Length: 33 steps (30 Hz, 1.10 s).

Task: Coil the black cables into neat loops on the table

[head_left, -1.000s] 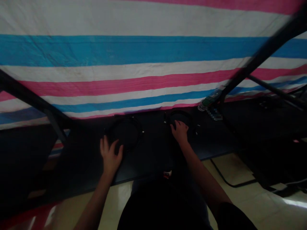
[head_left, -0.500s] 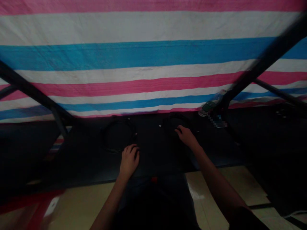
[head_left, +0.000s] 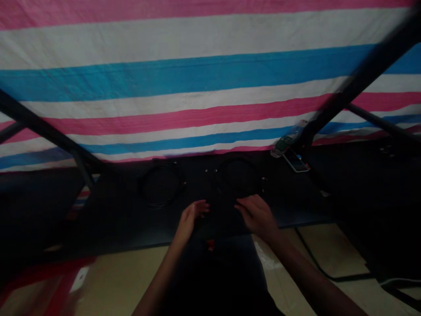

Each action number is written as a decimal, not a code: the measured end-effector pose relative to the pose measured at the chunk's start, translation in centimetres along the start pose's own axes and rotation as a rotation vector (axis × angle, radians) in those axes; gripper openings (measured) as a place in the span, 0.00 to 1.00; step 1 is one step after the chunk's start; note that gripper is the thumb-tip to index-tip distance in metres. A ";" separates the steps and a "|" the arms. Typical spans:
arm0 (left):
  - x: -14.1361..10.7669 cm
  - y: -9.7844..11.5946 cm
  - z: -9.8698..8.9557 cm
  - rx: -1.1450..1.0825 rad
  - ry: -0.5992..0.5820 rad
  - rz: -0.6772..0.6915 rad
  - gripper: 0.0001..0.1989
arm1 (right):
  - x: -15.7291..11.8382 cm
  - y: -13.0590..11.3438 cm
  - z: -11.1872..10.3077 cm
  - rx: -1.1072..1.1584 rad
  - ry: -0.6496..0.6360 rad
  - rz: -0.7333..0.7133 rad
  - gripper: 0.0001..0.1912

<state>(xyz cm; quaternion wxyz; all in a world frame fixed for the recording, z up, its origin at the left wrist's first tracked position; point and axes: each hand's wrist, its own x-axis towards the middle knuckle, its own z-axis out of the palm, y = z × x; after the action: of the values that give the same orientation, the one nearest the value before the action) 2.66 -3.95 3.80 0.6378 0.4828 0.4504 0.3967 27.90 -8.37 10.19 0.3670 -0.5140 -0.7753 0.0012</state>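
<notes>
Left hand (head_left: 193, 214) loosely bent, nothing visible in it | right hand (head_left: 259, 216) half-curled, hold cannot be told | right cable coil (head_left: 241, 159) just beyond it on black table (head_left: 125, 226), left cable coil (head_left: 159, 205) farther left | step: apparently handling right cable coil | gripping would call for a short forward reach

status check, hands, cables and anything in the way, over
Left hand and right hand over table, no grip visible. Left cable and right cable lying coiled. Bottle and phone aside, right of both cables.
</notes>
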 end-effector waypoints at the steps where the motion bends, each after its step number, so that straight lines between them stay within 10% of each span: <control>1: -0.3 0.5 1.1 -0.192 -0.055 -0.060 0.32 | -0.6 -1.5 1.6 0.011 -0.047 -0.012 0.08; 7: -1.2 2.5 2.0 -0.453 0.096 -0.242 0.24 | -2.4 -7.0 7.3 0.124 -0.202 0.126 0.10; 16: -2.1 -0.9 -1.2 -0.221 0.160 -0.254 0.31 | -3.7 -5.6 6.2 0.110 -0.307 0.272 0.04; 21: -2.6 -1.1 -2.4 0.331 0.140 -0.280 0.25 | -4.3 -5.0 5.9 0.145 -0.419 0.277 0.03; 25: -2.4 1.5 -3.8 0.826 0.178 -0.036 0.22 | -3.9 -5.1 5.8 0.212 -0.344 0.235 0.04; 33: -2.1 5.8 -0.9 1.014 0.076 0.636 0.20 | -0.2 -4.5 4.4 0.322 -0.114 0.166 0.08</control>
<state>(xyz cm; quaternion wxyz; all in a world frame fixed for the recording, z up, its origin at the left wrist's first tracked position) 0.84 -4.46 9.71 0.1615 0.8235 0.4394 0.3205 21.86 -9.00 8.60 0.3986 -0.5100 -0.7395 0.1846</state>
